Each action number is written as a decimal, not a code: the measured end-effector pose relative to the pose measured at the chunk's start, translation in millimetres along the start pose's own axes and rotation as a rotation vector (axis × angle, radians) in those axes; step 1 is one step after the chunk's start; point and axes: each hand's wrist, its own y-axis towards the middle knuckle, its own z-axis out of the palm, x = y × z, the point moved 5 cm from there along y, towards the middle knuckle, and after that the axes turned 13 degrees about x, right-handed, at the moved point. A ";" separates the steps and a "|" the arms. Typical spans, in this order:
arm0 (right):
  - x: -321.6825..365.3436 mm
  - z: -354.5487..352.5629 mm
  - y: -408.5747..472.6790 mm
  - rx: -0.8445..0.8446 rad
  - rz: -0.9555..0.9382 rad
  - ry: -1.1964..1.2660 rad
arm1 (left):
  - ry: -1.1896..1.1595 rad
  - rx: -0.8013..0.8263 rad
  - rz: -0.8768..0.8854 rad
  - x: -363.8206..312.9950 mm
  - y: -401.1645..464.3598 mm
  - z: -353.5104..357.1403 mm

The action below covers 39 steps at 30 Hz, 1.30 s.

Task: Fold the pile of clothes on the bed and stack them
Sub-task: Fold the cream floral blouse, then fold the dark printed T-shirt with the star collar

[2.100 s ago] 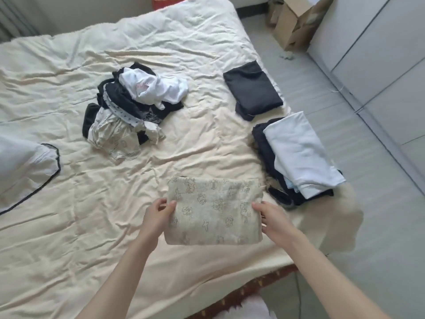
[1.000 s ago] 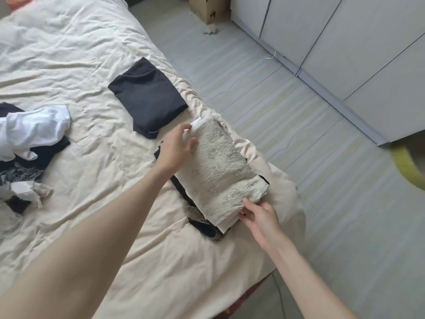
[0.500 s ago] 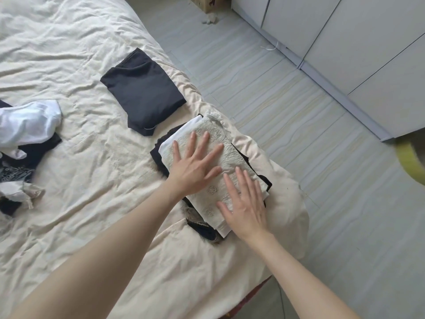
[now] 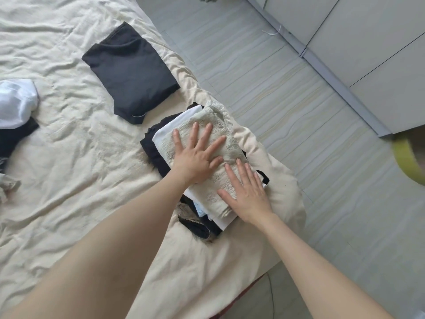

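Observation:
A folded beige patterned garment (image 4: 231, 146) lies on top of a stack of folded clothes (image 4: 154, 148) near the bed's right corner; white and dark layers show beneath it. My left hand (image 4: 197, 155) presses flat on the garment's upper half with fingers spread. My right hand (image 4: 247, 194) presses flat on its lower half. At the left edge lies the unfolded pile, a white piece (image 4: 16, 104) over dark ones (image 4: 13, 137). A separate folded black garment (image 4: 131, 70) sits on the bed behind the stack.
The cream sheet (image 4: 69, 180) covers the bed, wrinkled. The bed's edge runs just right of the stack, with grey tiled floor (image 4: 287, 88) beyond. Grey wardrobe doors (image 4: 379, 54) stand at the right, and a yellow-green curved object (image 4: 404, 162) shows at the right edge.
I carried the folded beige garment from the bed's front to the stack, set it on top, and laid both hands flat on it. Both hands have stayed pressing since half a second ago.

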 end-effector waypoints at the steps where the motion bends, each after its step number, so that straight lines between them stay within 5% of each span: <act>1: 0.6 -3.8 -4.1 -0.007 -0.006 0.024 | -0.002 -0.002 0.007 -1.2 -2.8 -3.3; 11: 47.1 -36.9 -48.5 -0.240 0.022 0.024 | -0.126 -0.168 0.027 16.9 -84.8 -18.2; 16: 128.6 -28.7 -58.6 -0.329 -0.235 -0.091 | -0.375 -0.267 -0.176 72.6 -170.9 30.7; 27: 315.7 119.1 -2.8 0.102 -0.460 -0.429 | -0.679 0.203 -0.722 234.2 -359.7 268.5; 39: 512.3 125.4 159.9 0.016 -0.644 -0.585 | -0.837 0.249 -0.868 413.6 -330.3 329.6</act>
